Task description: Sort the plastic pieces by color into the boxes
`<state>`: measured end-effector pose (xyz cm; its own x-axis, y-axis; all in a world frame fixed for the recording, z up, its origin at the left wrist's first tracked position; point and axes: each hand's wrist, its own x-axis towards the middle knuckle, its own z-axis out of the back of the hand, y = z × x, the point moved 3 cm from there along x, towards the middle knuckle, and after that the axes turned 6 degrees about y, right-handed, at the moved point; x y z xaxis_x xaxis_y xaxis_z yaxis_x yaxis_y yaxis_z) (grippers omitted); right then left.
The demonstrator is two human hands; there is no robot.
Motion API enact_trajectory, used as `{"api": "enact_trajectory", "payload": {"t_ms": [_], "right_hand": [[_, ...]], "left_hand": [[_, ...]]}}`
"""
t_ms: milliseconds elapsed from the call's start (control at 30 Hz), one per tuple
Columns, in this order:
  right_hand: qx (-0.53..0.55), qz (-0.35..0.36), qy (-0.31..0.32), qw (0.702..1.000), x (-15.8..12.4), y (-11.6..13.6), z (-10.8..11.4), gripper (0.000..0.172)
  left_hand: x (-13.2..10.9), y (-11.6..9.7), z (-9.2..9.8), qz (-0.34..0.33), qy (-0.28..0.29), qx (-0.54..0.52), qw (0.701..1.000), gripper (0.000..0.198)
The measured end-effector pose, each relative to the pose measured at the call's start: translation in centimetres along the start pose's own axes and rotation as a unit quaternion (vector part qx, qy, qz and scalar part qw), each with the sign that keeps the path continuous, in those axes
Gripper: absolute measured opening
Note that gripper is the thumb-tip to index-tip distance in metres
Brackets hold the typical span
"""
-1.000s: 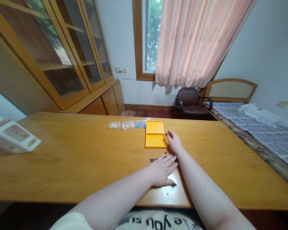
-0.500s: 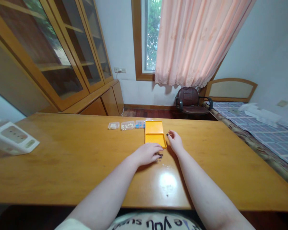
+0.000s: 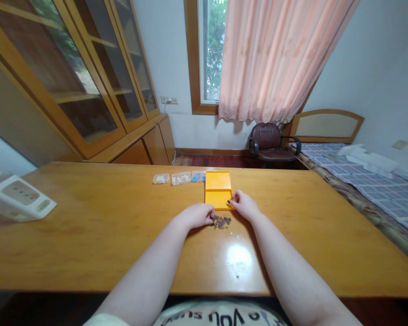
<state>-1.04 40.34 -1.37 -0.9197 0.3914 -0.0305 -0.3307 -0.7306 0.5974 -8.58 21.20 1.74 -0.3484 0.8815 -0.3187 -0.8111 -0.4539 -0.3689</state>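
Observation:
An opened yellow plastic case [image 3: 218,199] lies on the table, its lid folded back away from me. A loose pile of small dark brown pieces [image 3: 221,222] lies just in front of it. My left hand [image 3: 200,215] rests at the left side of the pile, fingers drawn together at its edge; whatever they pinch is hidden. Over the case's right edge, my right hand [image 3: 244,204] has thumb and fingertips pinched together. Whether a small piece or the case edge is between them is too small to tell.
Beyond the case's left side stand shallow clear trays: one with blue pieces [image 3: 198,176], one with cream pieces [image 3: 181,178], one with pale contents [image 3: 161,179]. A white appliance [image 3: 22,197] stands at the table's left. One dark speck [image 3: 237,276] lies near the front edge.
My left hand has drawn back left, uncovering the brown pile, and its fingers have closed. My right hand has moved left onto the case's right edge and pinched.

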Motion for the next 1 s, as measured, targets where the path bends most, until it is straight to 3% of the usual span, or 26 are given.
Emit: {"api": "enact_trajectory", "payload": {"t_ms": [133,200,367,433,733,1000], "right_hand": [[0.008,0.012,-0.019,1.000,-0.3,0.2,0.7,0.017],[0.019,0.040,0.001,0.999,-0.6,0.5,1.0,0.016],[0.040,0.083,0.192,0.977,-1.9,1.2,0.8,0.014],[0.043,0.075,0.227,0.970,-2.2,1.4,0.9,0.019],[-0.034,0.053,0.244,0.968,-2.6,1.9,1.9,0.030],[-0.083,0.086,0.212,0.970,-2.5,2.2,1.4,0.022]], "left_hand": [[-0.1,0.5,0.4,-0.005,-0.010,0.003,1.000,0.014],[-0.2,0.8,0.8,-0.003,-0.019,-0.001,1.000,0.013],[-0.3,1.2,1.1,-0.001,-0.030,0.004,1.000,0.014],[-0.1,1.2,0.9,-0.002,-0.029,0.003,1.000,0.017],[0.2,0.8,0.4,-0.024,-0.019,0.005,1.000,0.017],[-0.2,0.5,0.6,-0.016,-0.035,0.042,0.998,0.020]]}}
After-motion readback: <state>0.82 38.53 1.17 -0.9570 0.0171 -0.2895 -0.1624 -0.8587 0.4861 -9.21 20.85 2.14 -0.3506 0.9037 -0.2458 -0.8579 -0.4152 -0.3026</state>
